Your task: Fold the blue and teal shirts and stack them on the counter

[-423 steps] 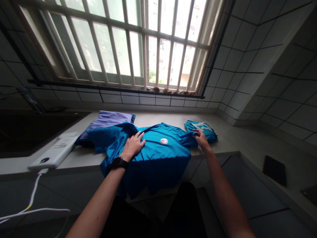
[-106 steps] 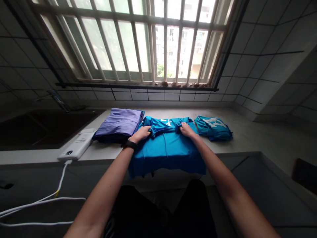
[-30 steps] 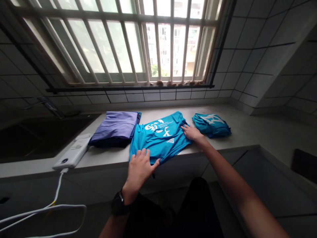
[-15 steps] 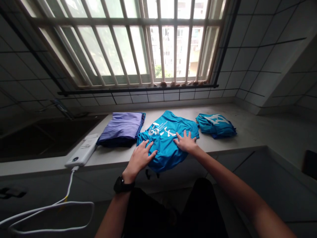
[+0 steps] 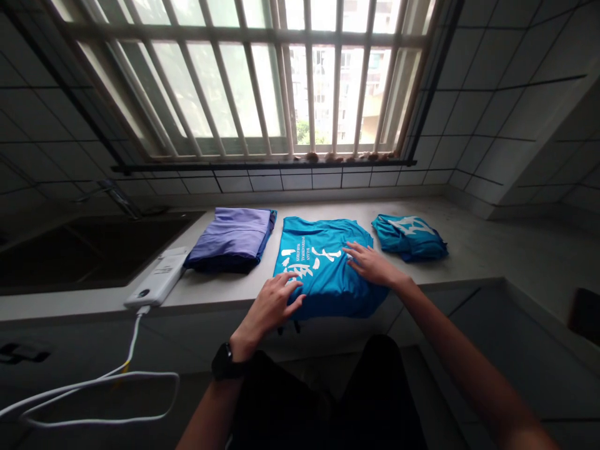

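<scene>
- L hand (image 5: 269, 305): grip released, fingers spread, thumb apart, over near-left corner of blue T-shirt (image 5: 328, 281); can't tell if fingertips press or just skim.
- R hand (image 5: 375, 267): also unclenched, fingers fanned at shirt's R side, nothing visibly pinched.
- Shirt loc.: on countertop (image 5: 222, 294), btwn purple folded garment (image 5: 239, 232) (L) & blue folded garment (image 5: 411, 237) (R), apart from both; white print up, lettering sideways, near edge hanging past counter edge.
- Risk: overhang could drag shirt off front if tugged back; slick-looking fabric prob. slides easily.
- Risk: palms pushing unevenly could bunch layers or skew the edges again; R near corner already looks creased.
- Risk, minor: white cable (image 5: 134, 344) hangs off counter, so a snag could pull white power bank (image 5: 157, 278) down.
- Vs ~0.5 s ago: shirt was twisted, diamond-ish, L part crumpled; now squarer, flatter, print more legible. R hand now further R.
- Vs ~3.5 s ago: both hands were clutching bunched cloth; now neither. Side garments unchanged.
</scene>
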`<state>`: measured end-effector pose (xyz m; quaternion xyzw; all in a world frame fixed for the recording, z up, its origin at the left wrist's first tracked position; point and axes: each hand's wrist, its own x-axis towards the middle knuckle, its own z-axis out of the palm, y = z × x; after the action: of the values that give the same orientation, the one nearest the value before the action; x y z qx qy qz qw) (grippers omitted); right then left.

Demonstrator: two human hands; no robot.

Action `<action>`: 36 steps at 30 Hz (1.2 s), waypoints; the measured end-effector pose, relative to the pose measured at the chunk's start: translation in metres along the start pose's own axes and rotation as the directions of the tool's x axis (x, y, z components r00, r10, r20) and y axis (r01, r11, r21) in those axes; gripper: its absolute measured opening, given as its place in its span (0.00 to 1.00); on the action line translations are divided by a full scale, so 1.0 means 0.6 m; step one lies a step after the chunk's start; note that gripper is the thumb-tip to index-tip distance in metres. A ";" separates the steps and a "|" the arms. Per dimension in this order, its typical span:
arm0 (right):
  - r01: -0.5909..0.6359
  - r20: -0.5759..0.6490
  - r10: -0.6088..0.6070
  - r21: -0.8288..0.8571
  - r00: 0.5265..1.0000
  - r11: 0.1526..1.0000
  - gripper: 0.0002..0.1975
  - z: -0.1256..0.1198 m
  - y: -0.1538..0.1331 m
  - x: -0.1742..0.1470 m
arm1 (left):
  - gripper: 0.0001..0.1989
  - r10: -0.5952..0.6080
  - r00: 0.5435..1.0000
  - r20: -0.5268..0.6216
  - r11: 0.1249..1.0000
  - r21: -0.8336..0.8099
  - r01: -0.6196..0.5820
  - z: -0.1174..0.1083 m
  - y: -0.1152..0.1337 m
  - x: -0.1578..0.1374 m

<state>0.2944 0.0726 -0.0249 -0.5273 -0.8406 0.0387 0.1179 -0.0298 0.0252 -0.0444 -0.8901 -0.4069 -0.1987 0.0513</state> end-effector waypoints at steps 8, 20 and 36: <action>0.245 -0.213 -0.260 -0.095 0.942 0.965 0.30 0.083 -0.024 -0.175 | 0.31 0.238 0.969 -0.069 0.963 0.144 -0.227 0.047 -0.047 -0.099; 0.121 -0.139 -0.141 -0.140 0.980 0.983 0.32 0.130 0.003 -0.157 | 0.34 0.136 0.986 -0.095 0.966 0.233 -0.111 0.118 -0.052 -0.084; -0.095 -0.229 0.249 0.528 0.941 0.844 0.22 -0.109 -0.003 -0.032 | 0.17 -0.473 0.855 -0.213 0.794 -0.524 0.309 -0.092 -0.062 0.105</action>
<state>0.3166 0.0506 0.0356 -0.5513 -0.7225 0.1923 0.3704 -0.0374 0.0803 0.0285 -0.7228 -0.5090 -0.4454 -0.1416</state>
